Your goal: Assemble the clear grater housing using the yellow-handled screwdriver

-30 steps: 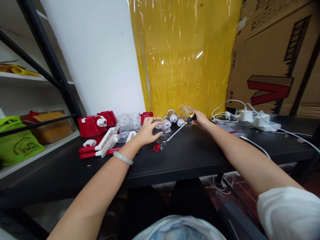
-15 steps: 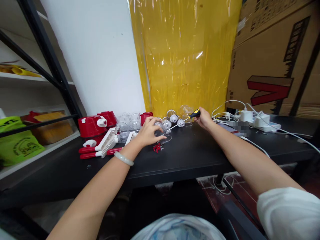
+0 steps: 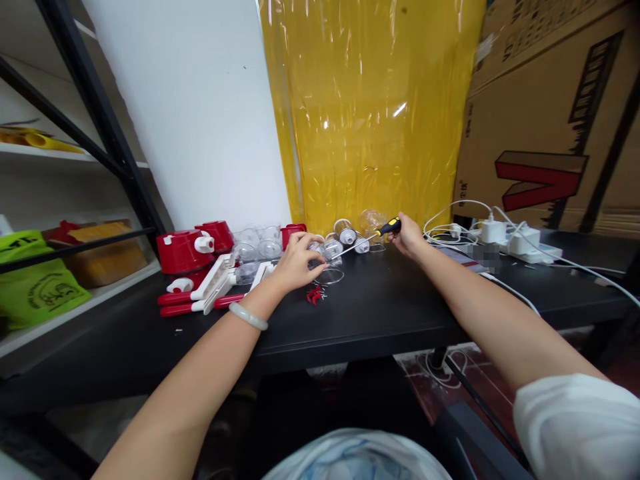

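In the head view, my right hand (image 3: 407,237) is wrapped round the black and yellow handle of a screwdriver (image 3: 388,227). Its long metal shaft points left and slightly down to the fingertips of my left hand (image 3: 303,260). That hand is closed in a pinch at the screwdriver's tip; whatever small thing lies between the fingers is too small to make out. Below it on the black table (image 3: 380,300) is a clear round rim (image 3: 334,276). Small red pieces (image 3: 314,295) and several screws (image 3: 324,289) lie close by.
Red housings (image 3: 181,252), clear cups (image 3: 269,249) and white-and-red handled parts (image 3: 216,285) crowd the left. Clear cylinders with white ends (image 3: 345,231) stand behind my hands. White cables and chargers (image 3: 493,231) lie to the right, before a big cardboard box (image 3: 540,127).
My left thumb and fingers have drawn closer together at the screwdriver's tip. My right hand and the screwdriver have hardly moved.
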Available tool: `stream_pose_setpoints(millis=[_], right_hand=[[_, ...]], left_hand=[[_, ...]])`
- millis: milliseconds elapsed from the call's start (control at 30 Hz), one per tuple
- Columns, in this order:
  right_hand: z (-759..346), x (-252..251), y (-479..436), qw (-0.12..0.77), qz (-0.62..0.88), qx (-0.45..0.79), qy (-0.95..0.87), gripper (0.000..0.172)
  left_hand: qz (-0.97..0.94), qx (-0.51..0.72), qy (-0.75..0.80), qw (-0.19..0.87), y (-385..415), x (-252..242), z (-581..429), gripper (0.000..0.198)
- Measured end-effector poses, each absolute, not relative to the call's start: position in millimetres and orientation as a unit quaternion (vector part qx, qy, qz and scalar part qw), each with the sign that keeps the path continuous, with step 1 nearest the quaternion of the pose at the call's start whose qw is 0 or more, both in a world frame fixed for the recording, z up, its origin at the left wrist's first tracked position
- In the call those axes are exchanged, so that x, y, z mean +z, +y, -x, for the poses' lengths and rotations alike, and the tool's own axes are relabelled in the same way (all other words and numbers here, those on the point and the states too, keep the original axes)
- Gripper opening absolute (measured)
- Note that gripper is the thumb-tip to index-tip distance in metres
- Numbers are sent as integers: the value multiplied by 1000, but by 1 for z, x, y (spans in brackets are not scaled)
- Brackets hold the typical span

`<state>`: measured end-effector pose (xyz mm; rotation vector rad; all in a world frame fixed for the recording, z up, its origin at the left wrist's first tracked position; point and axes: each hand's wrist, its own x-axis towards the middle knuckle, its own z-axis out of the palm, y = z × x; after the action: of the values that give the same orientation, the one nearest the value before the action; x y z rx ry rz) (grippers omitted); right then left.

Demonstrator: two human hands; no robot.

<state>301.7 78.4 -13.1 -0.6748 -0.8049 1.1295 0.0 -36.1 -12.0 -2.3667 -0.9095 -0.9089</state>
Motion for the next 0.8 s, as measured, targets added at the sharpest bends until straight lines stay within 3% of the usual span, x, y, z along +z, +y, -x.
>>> stream_pose_setpoints(millis=[800], right_hand=[[-302,-11,78,717,300,504,-377,17]], left_hand=[[853,-337,-333,217,-36,-9,1,13]])
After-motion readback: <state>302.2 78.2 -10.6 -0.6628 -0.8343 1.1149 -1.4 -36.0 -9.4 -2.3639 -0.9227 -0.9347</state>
